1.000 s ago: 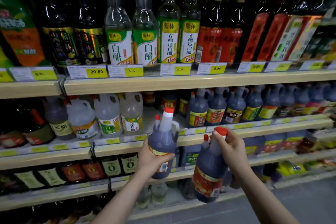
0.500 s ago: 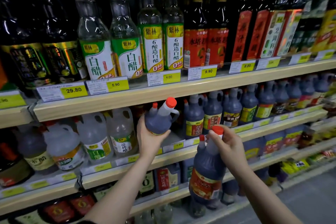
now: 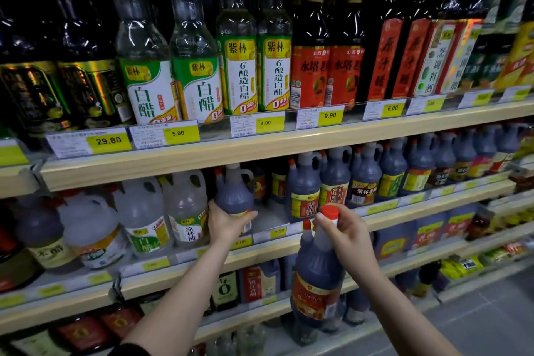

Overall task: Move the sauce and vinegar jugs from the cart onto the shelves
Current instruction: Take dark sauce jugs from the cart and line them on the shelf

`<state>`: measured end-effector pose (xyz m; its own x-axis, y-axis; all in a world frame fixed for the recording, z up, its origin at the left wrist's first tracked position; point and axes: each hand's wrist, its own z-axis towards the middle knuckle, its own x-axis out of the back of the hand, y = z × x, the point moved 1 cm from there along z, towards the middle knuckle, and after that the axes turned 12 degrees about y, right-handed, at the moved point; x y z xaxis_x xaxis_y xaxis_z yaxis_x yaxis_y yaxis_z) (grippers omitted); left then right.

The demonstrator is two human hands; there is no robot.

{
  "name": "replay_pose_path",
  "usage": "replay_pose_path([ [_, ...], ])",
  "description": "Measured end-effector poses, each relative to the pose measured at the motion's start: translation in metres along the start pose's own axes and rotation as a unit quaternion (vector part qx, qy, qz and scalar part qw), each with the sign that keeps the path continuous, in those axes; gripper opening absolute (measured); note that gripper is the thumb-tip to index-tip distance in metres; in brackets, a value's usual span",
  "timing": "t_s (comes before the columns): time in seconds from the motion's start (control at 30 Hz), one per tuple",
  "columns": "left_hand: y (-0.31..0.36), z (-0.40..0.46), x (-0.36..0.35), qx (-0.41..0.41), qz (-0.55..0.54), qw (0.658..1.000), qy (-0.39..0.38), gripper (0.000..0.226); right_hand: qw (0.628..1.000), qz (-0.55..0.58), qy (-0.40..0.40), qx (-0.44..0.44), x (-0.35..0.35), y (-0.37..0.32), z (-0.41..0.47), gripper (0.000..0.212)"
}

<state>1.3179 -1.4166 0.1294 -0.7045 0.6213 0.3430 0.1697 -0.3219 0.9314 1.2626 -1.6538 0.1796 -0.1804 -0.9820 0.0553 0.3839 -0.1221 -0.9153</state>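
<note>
Along the top of the view, tall clear glass bottles with green-and-white labels (image 3: pixel 150 78) were ranged upright, touching one another. Beside them to the right, dark glass bottles with red labels (image 3: pixel 310 66) were set. Yellow-and-white paper price tags (image 3: pixel 108 140) were fixed under them, with 29.80, 5.90, 4.00 and 9.90 printed. Low at the right, yellow flat packets (image 3: pixel 462 264) were laid, too blurred to be read. A grey floor (image 3: pixel 491 324) was seen at the lower right corner.

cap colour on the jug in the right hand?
Red, on the dark jug in the right hand; head view.
</note>
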Motion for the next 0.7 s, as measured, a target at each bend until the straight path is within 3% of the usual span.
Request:
replay_pose_path([
  [0.2,0.011,-0.031,0.042,-0.044,0.047,0.988,-0.140,0.097,0.997,0.041,-0.058,-0.005,0.006,-0.021,0.005,0.021],
  [0.33,-0.005,-0.095,0.075,-0.020,0.095,0.914,-0.394,0.120,0.988,0.065,-0.138,-0.019,0.002,-0.033,-0.004,0.010],
  [0.4,-0.008,-0.128,0.080,-0.020,0.078,0.889,-0.451,0.109,0.980,0.082,-0.180,-0.025,-0.003,-0.041,-0.009,0.004],
  [0.5,-0.005,-0.164,0.077,0.006,-0.019,0.903,-0.430,0.090,0.971,0.115,-0.206,-0.028,-0.015,-0.055,-0.014,0.008],
  [0.6,-0.012,-0.178,0.085,0.043,-0.097,0.943,-0.316,0.097,0.966,0.122,-0.227,-0.021,-0.035,-0.064,-0.022,0.008],
  [0.7,-0.026,-0.173,0.103,0.038,-0.097,0.962,-0.253,0.085,0.958,0.096,-0.271,-0.019,-0.056,-0.062,-0.028,0.009],
])
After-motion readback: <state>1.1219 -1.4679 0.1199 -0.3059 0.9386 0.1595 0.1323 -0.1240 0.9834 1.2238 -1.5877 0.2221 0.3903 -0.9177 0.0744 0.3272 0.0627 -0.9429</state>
